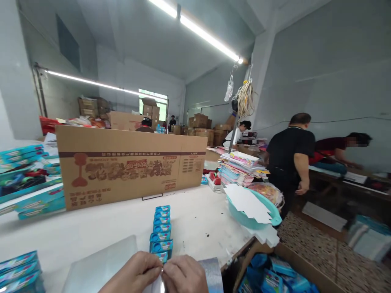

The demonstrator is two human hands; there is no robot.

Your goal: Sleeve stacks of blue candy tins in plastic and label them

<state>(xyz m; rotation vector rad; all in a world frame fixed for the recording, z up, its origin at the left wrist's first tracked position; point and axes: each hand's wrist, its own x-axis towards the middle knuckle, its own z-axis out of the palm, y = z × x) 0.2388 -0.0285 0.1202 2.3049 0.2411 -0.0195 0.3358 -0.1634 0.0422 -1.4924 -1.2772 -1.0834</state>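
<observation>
My left hand (137,270) and my right hand (185,274) meet at the bottom middle, fingertips pinched together. Between them is a shiny whitish piece (162,283), mostly covered by the fingers; its kind cannot be made out. Just beyond the fingertips, a row of small blue boxes (161,228) runs away from me along the white table (122,219). A translucent sheet (100,264) lies flat left of my left hand. Beside my right hand is a silvery-blue flat piece (212,274), partly hidden by it.
A long cardboard panel (134,162) stands across the table. More blue boxes (21,272) are stacked at the lower left. An open carton (305,264) with blue packs sits at the lower right. A turquoise basin (244,215) holds white card. A person in black (290,150) stands beyond.
</observation>
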